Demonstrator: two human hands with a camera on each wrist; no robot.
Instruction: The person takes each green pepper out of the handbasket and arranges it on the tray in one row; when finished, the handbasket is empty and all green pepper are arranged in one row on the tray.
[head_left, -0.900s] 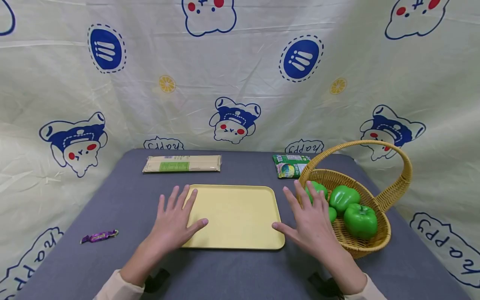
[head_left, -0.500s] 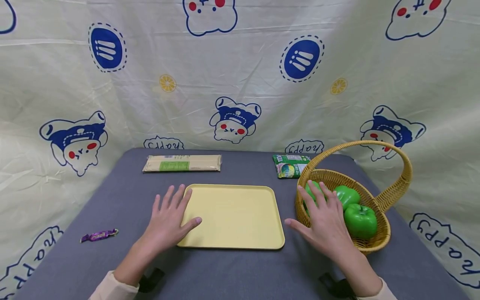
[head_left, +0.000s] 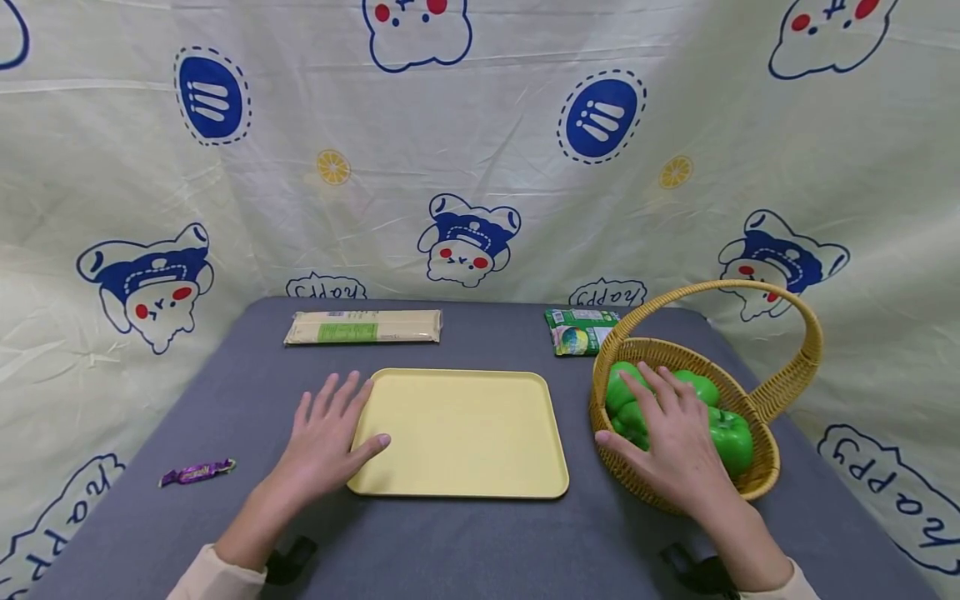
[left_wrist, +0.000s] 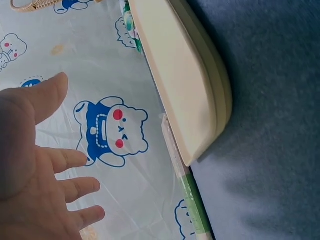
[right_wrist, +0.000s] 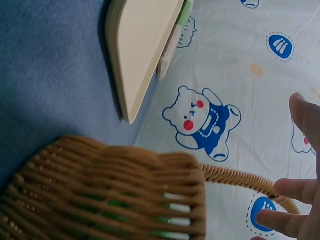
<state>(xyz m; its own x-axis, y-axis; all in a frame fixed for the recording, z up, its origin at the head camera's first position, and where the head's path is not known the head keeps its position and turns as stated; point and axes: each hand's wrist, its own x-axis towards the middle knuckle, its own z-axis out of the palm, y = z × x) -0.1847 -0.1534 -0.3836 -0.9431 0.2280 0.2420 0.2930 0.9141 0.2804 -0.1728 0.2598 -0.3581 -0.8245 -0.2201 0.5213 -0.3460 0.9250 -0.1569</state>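
My right hand (head_left: 675, 442) is over the left side of a wicker basket (head_left: 767, 433), its fingers spread and overlapping the green bell peppers inside in the head view. One bell pepper (head_left: 733, 443) shows to the right of the hand; others are partly hidden behind the fingers. Over the left edge of a pale yellow tray (head_left: 465, 433) hovers my left hand (head_left: 322, 446), fingers spread and holding nothing. From the left wrist, that hand (left_wrist: 40, 185) appears raised apart from the tray's corner (left_wrist: 185, 100). The right wrist view shows the basket's woven side (right_wrist: 115, 185) below the fingers.
A long beige package with a green label (head_left: 363, 327) lies at the back left. Behind the basket's left side is a green packet (head_left: 581, 332). A purple wrapped candy (head_left: 197, 472) lies at the left. The basket's tall handle (head_left: 810, 350) arches up at the right.
My right hand has moved rightward from beside the tray to over the basket and peppers. My left hand has drifted left, toward the tray's left edge. The objects have stayed put.
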